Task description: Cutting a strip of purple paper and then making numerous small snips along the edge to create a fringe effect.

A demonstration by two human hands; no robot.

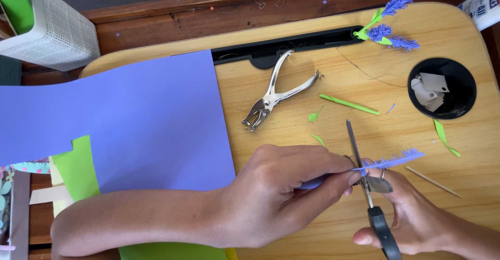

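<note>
Reaching across from the lower left, the left hand (276, 197) pinches a fringed purple paper strip (388, 162) between thumb and fingers, which are pressed together on its near end; that end is hidden inside the grip, while the fringed tip juts right over the tabletop (323, 229). Beside it, the right hand (416, 218) closes around the black handles of the scissors (364, 174), its wrist cut off by the lower frame edge; the blades are parted, one crossing the strip. A thin wooden stick (433, 182) lies just right. Left, a large purple paper sheet (130, 124) overlaps green paper (78, 169), both partly covered by the forearm. Farther on lie a metal hole punch (276, 91), green paper scraps (349, 104) and a round black cup hole (442, 88) holding white bits too small to tell. At the far edge sit finished purple paper flowers (390, 26), a white mesh basket (57, 31) and a white bottle (482, 2) with a blue label, mostly cut off at the corner.
</note>
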